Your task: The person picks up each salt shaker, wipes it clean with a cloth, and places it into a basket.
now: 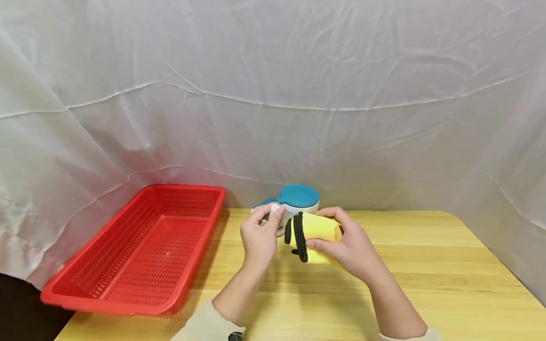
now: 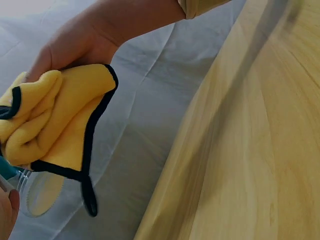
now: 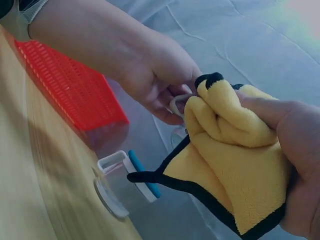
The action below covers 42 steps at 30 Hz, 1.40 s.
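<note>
My right hand (image 1: 354, 246) grips a folded yellow cloth (image 1: 320, 229) with black edging, thumb on the near side. A black hanging loop (image 2: 89, 197) dangles from one corner in the left wrist view. Beside it my left hand (image 1: 261, 237) pinches a white handle (image 3: 177, 105), with part of a clear container (image 2: 44, 194) showing below the cloth in the left wrist view. The cloth hides the rest of that container. Behind the hands is a teal lid (image 1: 298, 195); in the right wrist view a clear jar (image 3: 122, 187) with a teal lid and white handle stands on the table.
A red perforated plastic basket (image 1: 200, 237) sits on the left of the wooden table (image 1: 426, 284). Pale cloth sheeting (image 1: 273, 142) hangs behind the table and along both sides.
</note>
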Each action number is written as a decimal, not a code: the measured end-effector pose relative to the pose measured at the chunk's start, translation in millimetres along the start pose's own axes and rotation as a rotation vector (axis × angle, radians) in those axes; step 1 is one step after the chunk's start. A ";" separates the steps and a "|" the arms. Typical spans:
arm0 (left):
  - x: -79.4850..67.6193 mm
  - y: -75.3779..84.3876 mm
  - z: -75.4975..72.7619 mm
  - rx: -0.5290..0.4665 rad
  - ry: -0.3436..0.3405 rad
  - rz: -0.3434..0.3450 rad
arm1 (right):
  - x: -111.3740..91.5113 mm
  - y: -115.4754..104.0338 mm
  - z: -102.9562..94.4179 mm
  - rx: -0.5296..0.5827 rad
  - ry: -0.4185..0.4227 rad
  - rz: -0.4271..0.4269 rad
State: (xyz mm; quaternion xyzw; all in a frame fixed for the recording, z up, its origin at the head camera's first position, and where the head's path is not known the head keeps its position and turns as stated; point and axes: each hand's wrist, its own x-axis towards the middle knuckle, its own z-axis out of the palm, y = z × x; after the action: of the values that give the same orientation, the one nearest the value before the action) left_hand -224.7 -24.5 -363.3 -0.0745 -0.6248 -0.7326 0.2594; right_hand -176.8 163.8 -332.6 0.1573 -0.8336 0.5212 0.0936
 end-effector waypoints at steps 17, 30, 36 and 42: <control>-13.3 34.3 4.9 0.104 0.019 0.058 | 0.3 0.2 14.2 -0.059 0.105 -0.052; -1.7 0.7 0.6 0.053 0.007 0.002 | -1.7 -3.4 5.3 -0.046 0.110 -0.019; 0.0 0.6 -2.3 0.002 0.005 -0.010 | -1.3 -3.1 -4.1 -0.006 0.107 0.027; -0.3 1.4 -2.4 -0.003 0.010 -0.020 | -0.2 -0.9 1.3 0.006 0.091 0.017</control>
State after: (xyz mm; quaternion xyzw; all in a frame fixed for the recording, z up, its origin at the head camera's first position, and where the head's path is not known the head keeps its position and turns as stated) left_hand -223.2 -26.8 -362.7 -0.0649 -0.6233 -0.7364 0.2552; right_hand -176.3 162.3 -332.4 0.1266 -0.8282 0.5310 0.1268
